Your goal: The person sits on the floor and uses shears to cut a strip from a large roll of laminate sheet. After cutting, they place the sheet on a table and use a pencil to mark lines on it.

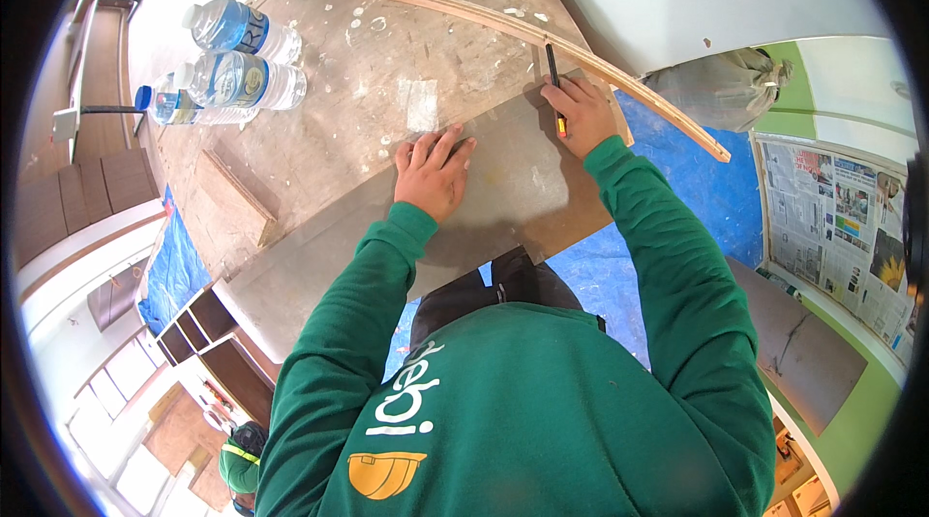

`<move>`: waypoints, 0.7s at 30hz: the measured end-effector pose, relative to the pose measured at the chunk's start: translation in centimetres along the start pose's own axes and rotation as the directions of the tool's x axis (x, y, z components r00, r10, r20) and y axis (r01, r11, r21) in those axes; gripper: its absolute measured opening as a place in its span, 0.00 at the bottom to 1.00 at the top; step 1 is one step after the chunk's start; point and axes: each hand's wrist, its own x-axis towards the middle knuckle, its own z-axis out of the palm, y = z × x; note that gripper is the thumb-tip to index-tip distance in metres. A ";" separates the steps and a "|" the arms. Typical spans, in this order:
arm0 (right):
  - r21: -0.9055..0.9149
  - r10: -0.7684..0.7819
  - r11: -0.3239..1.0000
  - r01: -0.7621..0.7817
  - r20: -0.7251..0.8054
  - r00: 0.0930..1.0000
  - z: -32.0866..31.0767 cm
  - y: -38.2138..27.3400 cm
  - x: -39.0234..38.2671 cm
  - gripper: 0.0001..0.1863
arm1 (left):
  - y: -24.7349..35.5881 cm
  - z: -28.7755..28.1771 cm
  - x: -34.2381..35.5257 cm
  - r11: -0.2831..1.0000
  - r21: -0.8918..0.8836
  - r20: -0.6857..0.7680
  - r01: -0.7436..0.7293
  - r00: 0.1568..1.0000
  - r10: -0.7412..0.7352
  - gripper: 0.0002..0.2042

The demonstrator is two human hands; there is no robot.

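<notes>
A long grey-brown board (pixel 334 231) lies at the table's near side, running from lower left to upper right. My left hand (pixel 434 171) rests flat on it near the far edge, fingers spread, holding nothing. My right hand (pixel 581 115) is near the board's right end, its fingers closed on a slim black tool with a yellow and red end (pixel 561 127). The tool's far tip reaches a long thin wooden strip (pixel 464 9) along the table's far right edge. My fingers hide part of the tool, so its exact kind is unclear.
Several plastic water bottles (pixel 242 81) stand at the far left of the stained table (pixel 348 101). A small wood piece (pixel 235 196) lies nearer. Blue sheeting (pixel 721 197) covers the floor; a grey bag (pixel 721 91) is at right. Another person (pixel 240 464) is at lower left.
</notes>
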 end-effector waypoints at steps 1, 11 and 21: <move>-0.006 -0.003 1.000 0.003 -0.002 1.000 -0.1 -0.1 0.1 0.22 | 0.0 0.0 0.0 1.000 0.001 0.001 0.002 1.000 -0.002 0.19; -0.008 -0.002 1.000 0.002 0.006 1.000 -0.6 -0.4 0.3 0.23 | 0.1 0.1 0.0 0.997 0.077 0.032 -0.021 0.999 0.019 0.25; -0.007 -0.001 1.000 0.001 0.009 1.000 -0.7 -0.5 0.3 0.22 | 1.4 -0.8 1.6 0.986 0.163 0.122 -0.028 0.992 0.008 0.31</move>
